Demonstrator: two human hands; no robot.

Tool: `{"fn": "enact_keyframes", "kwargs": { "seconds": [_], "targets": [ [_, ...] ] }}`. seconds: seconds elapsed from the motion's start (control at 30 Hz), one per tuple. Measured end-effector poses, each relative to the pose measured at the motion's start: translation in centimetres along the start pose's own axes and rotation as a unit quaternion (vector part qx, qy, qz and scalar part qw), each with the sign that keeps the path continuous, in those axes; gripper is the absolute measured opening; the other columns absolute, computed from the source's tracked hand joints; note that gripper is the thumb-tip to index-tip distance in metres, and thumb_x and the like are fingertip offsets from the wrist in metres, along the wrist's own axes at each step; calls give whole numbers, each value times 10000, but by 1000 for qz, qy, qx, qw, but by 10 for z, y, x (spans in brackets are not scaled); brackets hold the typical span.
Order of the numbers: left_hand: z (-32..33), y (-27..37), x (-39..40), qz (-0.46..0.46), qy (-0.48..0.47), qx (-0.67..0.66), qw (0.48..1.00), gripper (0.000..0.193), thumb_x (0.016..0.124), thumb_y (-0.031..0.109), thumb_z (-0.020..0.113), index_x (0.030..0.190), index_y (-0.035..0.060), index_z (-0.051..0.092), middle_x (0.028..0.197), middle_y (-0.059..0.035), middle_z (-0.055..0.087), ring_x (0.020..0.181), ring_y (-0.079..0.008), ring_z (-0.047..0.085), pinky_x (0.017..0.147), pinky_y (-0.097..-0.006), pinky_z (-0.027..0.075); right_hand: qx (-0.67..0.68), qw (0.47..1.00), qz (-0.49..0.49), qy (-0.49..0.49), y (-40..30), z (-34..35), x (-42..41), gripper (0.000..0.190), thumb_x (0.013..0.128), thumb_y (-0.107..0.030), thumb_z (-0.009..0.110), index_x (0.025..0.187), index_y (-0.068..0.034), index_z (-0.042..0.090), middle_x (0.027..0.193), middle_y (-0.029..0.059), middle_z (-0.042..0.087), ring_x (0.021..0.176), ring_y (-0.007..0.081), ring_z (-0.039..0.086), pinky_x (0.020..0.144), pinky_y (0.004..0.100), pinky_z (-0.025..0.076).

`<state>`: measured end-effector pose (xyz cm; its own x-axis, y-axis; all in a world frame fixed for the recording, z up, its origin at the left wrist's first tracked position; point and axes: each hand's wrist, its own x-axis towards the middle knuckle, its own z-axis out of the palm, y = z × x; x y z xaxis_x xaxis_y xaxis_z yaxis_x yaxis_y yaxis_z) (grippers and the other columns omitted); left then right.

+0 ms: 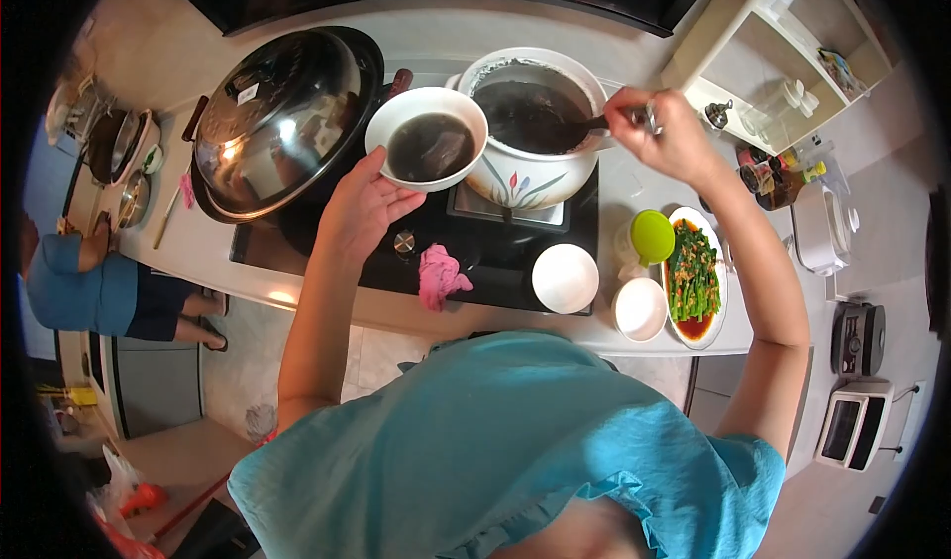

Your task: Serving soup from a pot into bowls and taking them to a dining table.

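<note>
My left hand (pixel 369 201) supports a white bowl (pixel 379 124) from its lower left side, just left of the pot. Dark broth and a chunk of food lie in the bowl. A white ceramic pot (pixel 513 181) with painted flowers stands on the gas hob and contains dark soup (pixel 531 117). Over the pot's right rim, my right hand (pixel 661 131) grips the handle of a ladle (pixel 591 124). The ladle's lower end is hidden in the soup.
Left of the pot sits a wok (pixel 371 61) under a domed metal lid (pixel 290 124). A pink cloth (pixel 440 276), an empty white bowl (pixel 565 279), another bowl (pixel 640 309), a green-lidded container (pixel 652 237) and a plate of greens (pixel 695 276) occupy the front. Another person (pixel 89 284) stands far left.
</note>
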<state>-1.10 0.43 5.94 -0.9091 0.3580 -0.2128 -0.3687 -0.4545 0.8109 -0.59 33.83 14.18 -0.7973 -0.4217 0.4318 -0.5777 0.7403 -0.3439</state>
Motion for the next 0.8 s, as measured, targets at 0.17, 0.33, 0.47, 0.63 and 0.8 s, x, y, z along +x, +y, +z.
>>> {"fn": "enact_keyframes", "kwargs": {
  "seconds": [0.17, 0.33, 0.47, 0.63, 0.8],
  "targets": [
    [-1, -2, -1, -2, 5, 4, 1000, 421, 872, 329, 467, 1149, 14, 428, 1068, -140, 545, 996, -252, 534, 862, -387, 423, 184, 954, 227, 64, 19, 8, -2, 221, 780, -166, 514, 729, 34, 592, 527, 78, 565, 460, 121, 572, 413, 251, 448],
    [-1, -2, 0, -2, -3, -11, 1000, 404, 876, 329, 459, 1144, 27, 438, 1028, -126, 569, 953, -239, 553, 820, -364, 449, 351, 851, 353, 167, 33, 34, -15, 231, 788, -163, 510, 764, 52, 591, 570, 108, 581, 455, 150, 574, 400, 233, 454],
    [-1, -3, -2, -12, 15, -15, 1000, 399, 875, 329, 462, 1138, 30, 444, 1028, -124, 571, 941, -230, 558, 804, -355, 459, 367, 832, 354, 218, 38, 36, -24, 233, 796, -166, 497, 783, 48, 589, 597, 112, 589, 465, 153, 578, 416, 229, 457],
    [0, -2, -3, -7, 6, -23, 1000, 394, 868, 325, 476, 1122, 25, 460, 1003, -118, 585, 899, -215, 581, 769, -335, 487, 362, 832, 336, 253, 44, 28, -30, 229, 796, -160, 494, 798, 45, 595, 611, 110, 595, 486, 151, 586, 439, 230, 464],
    [3, -2, -3, 10, -3, -11, 1000, 392, 866, 327, 478, 1110, 20, 469, 981, -112, 596, 888, -199, 589, 756, -322, 499, 349, 840, 334, 249, 48, 23, -33, 240, 835, -179, 489, 893, 31, 589, 667, 124, 609, 525, 152, 595, 467, 229, 465]
  ]
}}
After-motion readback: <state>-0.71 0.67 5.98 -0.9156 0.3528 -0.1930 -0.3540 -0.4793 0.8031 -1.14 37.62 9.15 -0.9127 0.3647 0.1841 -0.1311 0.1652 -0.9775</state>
